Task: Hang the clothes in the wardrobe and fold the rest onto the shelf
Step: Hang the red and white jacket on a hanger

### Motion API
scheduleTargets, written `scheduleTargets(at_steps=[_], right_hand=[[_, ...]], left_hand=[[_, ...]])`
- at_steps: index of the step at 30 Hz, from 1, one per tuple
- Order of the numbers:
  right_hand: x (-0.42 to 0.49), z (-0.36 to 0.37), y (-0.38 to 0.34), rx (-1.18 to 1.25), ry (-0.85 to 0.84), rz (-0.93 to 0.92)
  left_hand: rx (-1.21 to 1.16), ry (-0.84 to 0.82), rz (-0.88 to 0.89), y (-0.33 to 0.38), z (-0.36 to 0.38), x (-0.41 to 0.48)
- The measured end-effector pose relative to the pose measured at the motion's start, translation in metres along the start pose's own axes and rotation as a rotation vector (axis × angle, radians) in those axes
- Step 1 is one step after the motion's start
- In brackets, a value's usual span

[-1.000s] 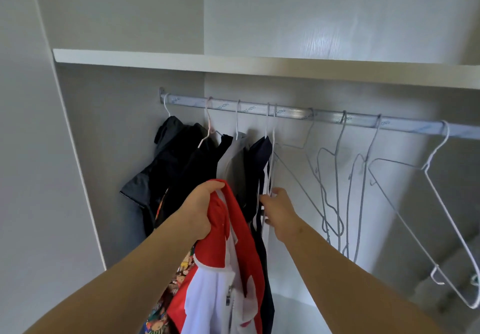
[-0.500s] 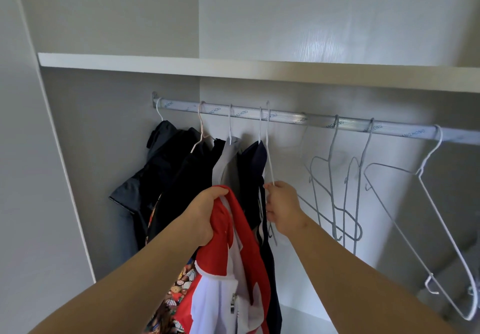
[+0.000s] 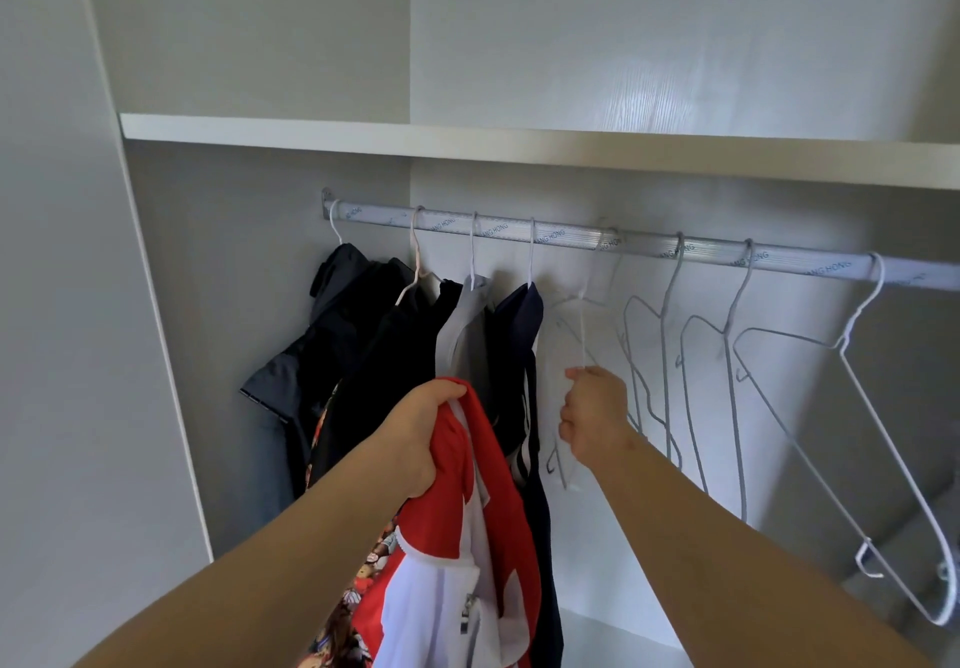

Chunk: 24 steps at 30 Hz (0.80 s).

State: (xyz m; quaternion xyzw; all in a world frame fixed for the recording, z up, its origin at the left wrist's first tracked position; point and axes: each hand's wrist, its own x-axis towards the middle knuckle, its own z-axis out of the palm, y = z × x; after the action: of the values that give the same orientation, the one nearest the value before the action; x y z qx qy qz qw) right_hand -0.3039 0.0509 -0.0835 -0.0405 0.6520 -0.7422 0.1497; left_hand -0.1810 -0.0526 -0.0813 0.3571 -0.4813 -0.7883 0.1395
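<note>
Red and white garment (image 3: 483, 465), bunched and gripped at its top edge by the left hand (image 3: 421, 439), fingers curled tight into the cloth. Held up in front of the wardrobe, below the rail (image 3: 644, 246), not yet on any hanger. Beneath it, partly hidden, a colourful printed fabric (image 3: 358, 600), unclear whether hung or carried.

To the right, the right hand (image 3: 595, 418), closed round the lower part of a white wire hanger (image 3: 581, 324). Hanger blurred, hook at or just off the rail; impossible to tell which.

Already hung at the rail's left end: dark clothes (image 3: 363, 335), a grey top (image 3: 457, 340) and a navy piece (image 3: 514, 345), each on its own hook, pressed close together. Further right, three bare wire hangers (image 3: 666, 345).

Above, a white shelf (image 3: 363, 135), front edge only in view, nothing folded visible on it.

By the look of things: hanging partly done, with about four pieces up. Red garment likely next, probably onto the hanger in hand. Folding onto the shelf apparently not begun.
</note>
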Motion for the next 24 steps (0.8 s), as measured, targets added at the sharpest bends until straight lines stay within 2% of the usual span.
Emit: scheduleTargets(at_steps=[7,16,24], right_hand=[[0.013,-0.023,0.005,-0.028,0.101,-0.038],[-0.006,-0.030,-0.007,0.065,0.018,-0.068],[-0.038,-0.015,0.016,-0.053,-0.062,-0.139]], left_hand=[[0.011,-0.019,-0.030,-0.009,0.008,0.000],[0.008,-0.038,-0.039,-0.016,0.015,0.001],[0.002,-0.055,-0.017,-0.021,-0.004,-0.007]])
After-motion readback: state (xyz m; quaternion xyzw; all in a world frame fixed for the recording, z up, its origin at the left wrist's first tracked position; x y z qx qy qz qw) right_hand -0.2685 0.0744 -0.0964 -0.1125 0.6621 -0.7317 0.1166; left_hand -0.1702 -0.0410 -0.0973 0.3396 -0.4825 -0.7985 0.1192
